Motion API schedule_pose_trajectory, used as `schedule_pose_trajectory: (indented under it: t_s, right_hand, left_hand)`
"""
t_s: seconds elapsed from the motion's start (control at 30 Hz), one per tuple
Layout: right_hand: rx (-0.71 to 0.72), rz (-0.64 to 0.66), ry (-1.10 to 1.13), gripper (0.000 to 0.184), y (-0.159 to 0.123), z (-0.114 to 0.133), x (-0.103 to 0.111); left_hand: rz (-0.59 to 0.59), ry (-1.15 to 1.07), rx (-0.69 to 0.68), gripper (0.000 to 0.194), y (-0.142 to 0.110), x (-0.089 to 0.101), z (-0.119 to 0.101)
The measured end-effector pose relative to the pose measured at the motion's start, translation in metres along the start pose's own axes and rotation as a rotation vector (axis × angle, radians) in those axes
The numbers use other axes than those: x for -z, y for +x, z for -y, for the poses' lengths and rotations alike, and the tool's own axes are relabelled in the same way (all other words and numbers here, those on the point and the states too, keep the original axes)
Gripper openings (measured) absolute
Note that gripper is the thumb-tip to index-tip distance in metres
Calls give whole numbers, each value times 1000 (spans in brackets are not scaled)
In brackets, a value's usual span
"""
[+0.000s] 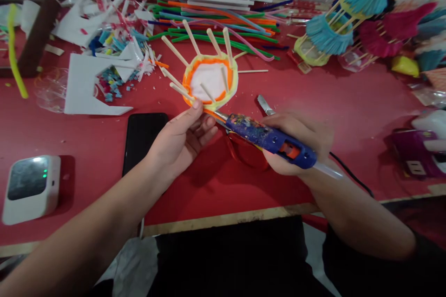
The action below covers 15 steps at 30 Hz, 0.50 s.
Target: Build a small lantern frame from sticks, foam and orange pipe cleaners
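Observation:
A round craft base (212, 78) has a white middle, an orange pipe cleaner (230, 78) around its inside and a pale yellow rim (235, 87). Several thin wooden sticks (191, 37) stand up from the rim, leaning outward. At the near edge, my left hand (184, 134) pinches the base between thumb and fingers. A loose orange end runs from there beside the glue gun's nozzle. My right hand (296, 137) is wrapped around a blue hot glue gun (254, 132), slightly blurred. Its metal tip points at the rim by my left thumb. A clear glue stick (329, 170) sticks out behind.
Scissors with red handles (240, 153) lie beneath the glue gun, near a cutter (265, 104). A black phone (144, 134) and a white device (33, 188) are left. Pipe cleaners (223, 21) and foam scraps (87, 86) lie behind; blue tiered crafts (329, 35) stand right.

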State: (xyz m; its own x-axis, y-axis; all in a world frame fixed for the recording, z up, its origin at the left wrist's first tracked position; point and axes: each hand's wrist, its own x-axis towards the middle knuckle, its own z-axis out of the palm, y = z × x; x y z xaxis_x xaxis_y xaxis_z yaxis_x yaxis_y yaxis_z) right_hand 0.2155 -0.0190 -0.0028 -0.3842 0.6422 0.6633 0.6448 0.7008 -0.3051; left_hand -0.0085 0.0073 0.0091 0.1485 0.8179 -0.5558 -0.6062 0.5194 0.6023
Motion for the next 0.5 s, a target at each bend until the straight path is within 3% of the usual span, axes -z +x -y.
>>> schedule_pose_trajectory:
  t_s: [0.5]
  right_hand:
    - [-13, -26, -31, 25, -3, 0, -3]
  left_hand:
    - [-52, 7, -16, 20, -1, -1, 0]
